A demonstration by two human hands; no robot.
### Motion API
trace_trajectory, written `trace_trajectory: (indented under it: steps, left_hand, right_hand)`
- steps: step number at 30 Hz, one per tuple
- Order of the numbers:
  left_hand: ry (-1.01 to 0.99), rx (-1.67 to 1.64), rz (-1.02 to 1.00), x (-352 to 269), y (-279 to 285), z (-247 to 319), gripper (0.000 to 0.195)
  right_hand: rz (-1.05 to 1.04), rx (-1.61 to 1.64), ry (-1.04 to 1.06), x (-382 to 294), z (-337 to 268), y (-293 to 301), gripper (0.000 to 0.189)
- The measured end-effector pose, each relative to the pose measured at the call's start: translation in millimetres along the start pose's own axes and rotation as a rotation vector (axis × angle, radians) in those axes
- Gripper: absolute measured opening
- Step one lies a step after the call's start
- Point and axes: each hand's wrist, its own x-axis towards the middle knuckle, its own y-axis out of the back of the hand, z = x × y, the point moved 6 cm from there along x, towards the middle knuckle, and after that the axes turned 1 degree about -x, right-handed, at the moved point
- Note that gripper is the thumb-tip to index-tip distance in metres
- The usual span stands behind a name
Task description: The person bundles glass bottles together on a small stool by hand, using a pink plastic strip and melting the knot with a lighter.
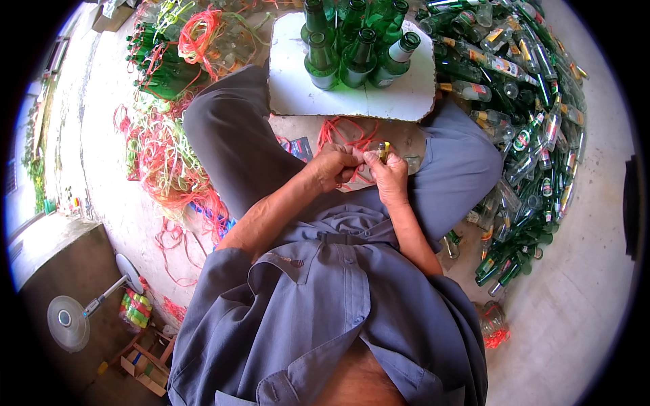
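Note:
My left hand (332, 166) is closed, its thumb and forefinger pinching at a red plastic strand (361, 175) that shows between the two hands. Its fingertips meet the thumb of my right hand (391, 177). The right fist wraps around a small yellow-and-dark object (384, 149), perhaps a lighter; most of it is hidden by the fingers. Below the hands, a loose tangle of red plastic twine (339, 131) lies on the floor between my legs. Just beyond, several green glass bottles (358, 60) stand upright and close together on a white board (299, 101).
A large heap of green and clear bottles (513, 96) lies to the right. At left are tangled red and pale-green twine (162, 152) and bundled green bottles (167, 76). A dark packet (301, 148) lies near my left hand. A fan (65, 318) is at lower left.

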Motion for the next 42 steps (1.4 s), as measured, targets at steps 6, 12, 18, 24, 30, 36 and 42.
trace_trajectory:
  steps: [6, 12, 18, 24, 30, 36, 42]
  left_hand:
    - [-0.011, 0.074, 0.059, 0.4, 0.7, 2.0, 0.005]
    - [-0.014, 0.146, 0.056, 1.4, 1.4, 5.3, 0.003]
    - [-0.055, 0.155, 0.055, 0.3, 0.3, 8.9, 0.004]
    - [-0.037, 0.132, 0.103, -2.4, 3.6, 9.6, 0.004]
    - [-0.104, 0.187, 0.141, -2.9, 3.6, 14.9, 0.003]
    - [-0.179, 0.391, 0.184, -11.2, -9.1, 26.3, 0.006]
    - [-0.193, 0.369, 0.187, -7.6, -2.4, 22.3, 0.008]
  right_hand:
    - [0.052, -0.061, 0.017, 4.1, 11.9, 7.0, 0.018]
    - [0.085, -0.198, 0.052, 4.9, 10.4, 9.6, 0.020]
    - [0.138, -0.313, 0.095, 6.4, 6.7, 11.8, 0.027]
    - [0.301, 0.097, -0.193, 11.5, 11.7, 31.7, 0.030]
    - [0.122, -0.051, -0.180, 3.7, 2.2, 9.1, 0.039]
    - [-0.078, -0.098, -0.241, -2.2, 6.4, -7.6, 0.029]
    - [0.001, 0.077, -0.333, 1.0, 12.4, 5.0, 0.010]
